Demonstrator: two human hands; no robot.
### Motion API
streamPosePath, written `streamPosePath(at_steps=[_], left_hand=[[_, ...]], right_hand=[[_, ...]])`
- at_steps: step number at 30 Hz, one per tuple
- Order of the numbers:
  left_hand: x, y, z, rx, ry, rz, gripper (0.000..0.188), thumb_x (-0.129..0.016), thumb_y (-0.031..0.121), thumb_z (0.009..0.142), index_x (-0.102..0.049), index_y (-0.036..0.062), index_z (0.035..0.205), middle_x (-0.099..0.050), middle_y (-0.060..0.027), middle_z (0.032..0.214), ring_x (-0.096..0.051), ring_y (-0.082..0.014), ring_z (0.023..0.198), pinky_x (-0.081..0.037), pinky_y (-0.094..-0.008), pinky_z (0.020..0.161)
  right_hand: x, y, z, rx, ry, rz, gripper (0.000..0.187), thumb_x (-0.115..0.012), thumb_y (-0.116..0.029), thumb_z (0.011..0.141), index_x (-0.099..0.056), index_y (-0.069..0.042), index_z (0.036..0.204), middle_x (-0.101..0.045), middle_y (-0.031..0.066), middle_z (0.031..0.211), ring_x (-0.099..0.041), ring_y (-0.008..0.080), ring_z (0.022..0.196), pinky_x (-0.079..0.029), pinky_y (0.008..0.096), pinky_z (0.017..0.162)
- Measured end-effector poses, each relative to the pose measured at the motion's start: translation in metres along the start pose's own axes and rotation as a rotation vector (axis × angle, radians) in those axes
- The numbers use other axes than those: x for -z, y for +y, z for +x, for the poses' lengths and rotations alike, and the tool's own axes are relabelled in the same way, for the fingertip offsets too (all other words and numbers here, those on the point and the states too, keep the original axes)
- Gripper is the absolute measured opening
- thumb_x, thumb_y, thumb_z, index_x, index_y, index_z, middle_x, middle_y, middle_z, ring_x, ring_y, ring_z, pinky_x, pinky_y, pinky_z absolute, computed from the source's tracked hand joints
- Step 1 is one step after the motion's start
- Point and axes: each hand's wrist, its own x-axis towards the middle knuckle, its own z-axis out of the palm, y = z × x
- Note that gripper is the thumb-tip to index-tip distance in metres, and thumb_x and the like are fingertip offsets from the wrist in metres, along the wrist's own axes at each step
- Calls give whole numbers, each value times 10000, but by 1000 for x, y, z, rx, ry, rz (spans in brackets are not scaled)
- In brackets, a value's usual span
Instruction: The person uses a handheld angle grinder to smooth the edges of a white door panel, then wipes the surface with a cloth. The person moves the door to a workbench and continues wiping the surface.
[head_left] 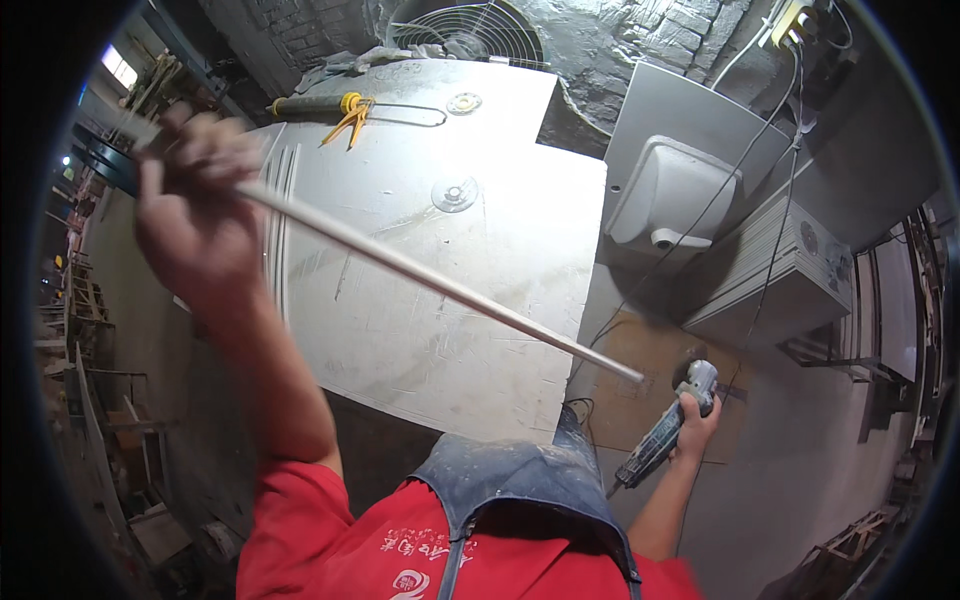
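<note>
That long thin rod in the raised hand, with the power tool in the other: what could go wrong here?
1. The rod is gripped only at one end by the left hand; its free tip hangs near the grinder and could swing into it.
2. The grinder's cord trails across the floor and past the white sink, so it might snag or trip someone.
3. The right hand holds the grinder alone, low at the side, so control may be weak.

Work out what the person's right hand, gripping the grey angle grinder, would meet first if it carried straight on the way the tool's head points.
Probably the tip of the long pale rod held by the left hand. The right hand aims its grey angle grinder up-left, with the rod's end just beyond; depth is unclear, so it might pass underneath.
</note>
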Motion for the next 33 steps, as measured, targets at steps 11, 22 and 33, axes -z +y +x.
streamPosePath(at_steps=[11, 22, 33], left_hand=[[166, -49, -74, -181, 975, 82, 361, -404, 400, 1150, -473, 153, 895, -344, 40, 649, -289, -111, 519, -275, -278, 490], [131, -56, -114, -242, 985, 80, 405, -378, 445, 1150, -488, 166, 880, -377, 29, 638, -287, -120, 503, -269, -290, 481], [144, -56, -131, -227, 1009, 98, 464, -308, 460, 1161, -492, 161, 858, -342, 36, 634, -268, -114, 505, -239, -285, 461]], right_hand=[[-20, -47, -34, 210, -82, -214, 789, -853, -228, 791, -489, -22, 1459, -625, 115, 1248, -632, 228, 1100, -529, 380, 967], [-238, -145, -150, 501, -1054, -693, 733, -848, -268, 736, -535, -101, 1378, -727, 236, 1102, -736, 408, 1010, -598, 461, 864], [-264, -142, -163, 598, -1187, -783, 776, -844, -259, 728, -509, -64, 1401, -711, 260, 1069, -712, 444, 993, -580, 483, 864]])
